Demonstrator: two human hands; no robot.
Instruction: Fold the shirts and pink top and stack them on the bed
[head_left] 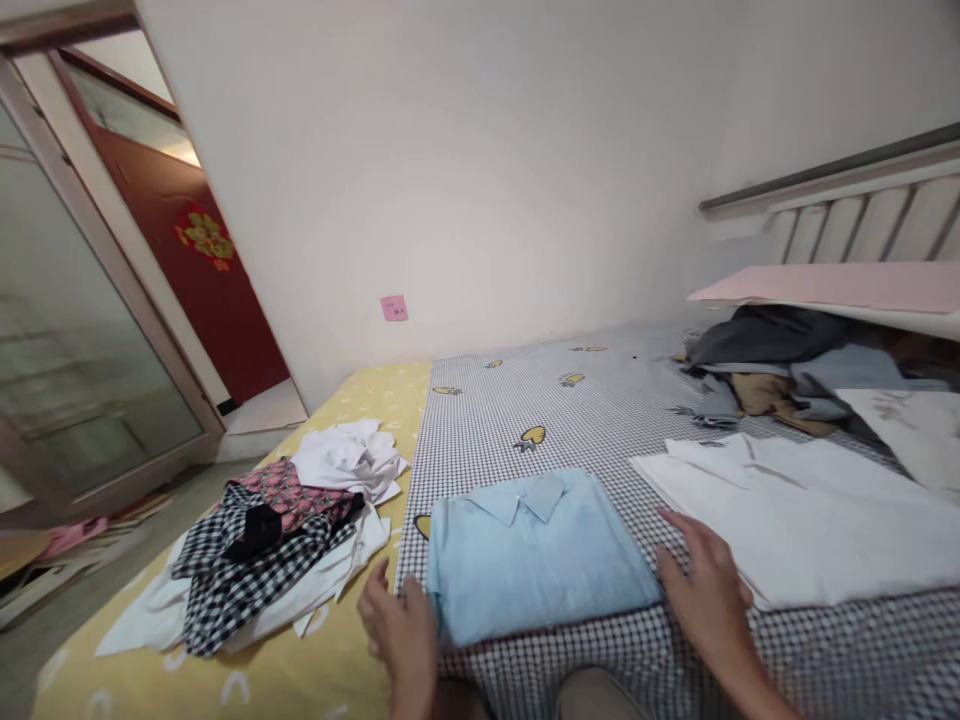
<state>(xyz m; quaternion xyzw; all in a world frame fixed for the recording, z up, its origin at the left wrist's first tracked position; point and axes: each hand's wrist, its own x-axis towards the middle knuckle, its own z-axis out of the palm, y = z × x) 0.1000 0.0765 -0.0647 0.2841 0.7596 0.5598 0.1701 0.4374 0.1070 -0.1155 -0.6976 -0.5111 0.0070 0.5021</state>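
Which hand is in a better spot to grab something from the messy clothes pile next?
Probably the left hand: it's nearer the crumpled clothes pile and looks empty. The right hand is across the folded light-blue shirt, beside the folded white shirt.

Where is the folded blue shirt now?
In the head view, the blue shirt lies low, near the middle, on the checked sheet, between the left hand and the right hand, with the white garment to its right.
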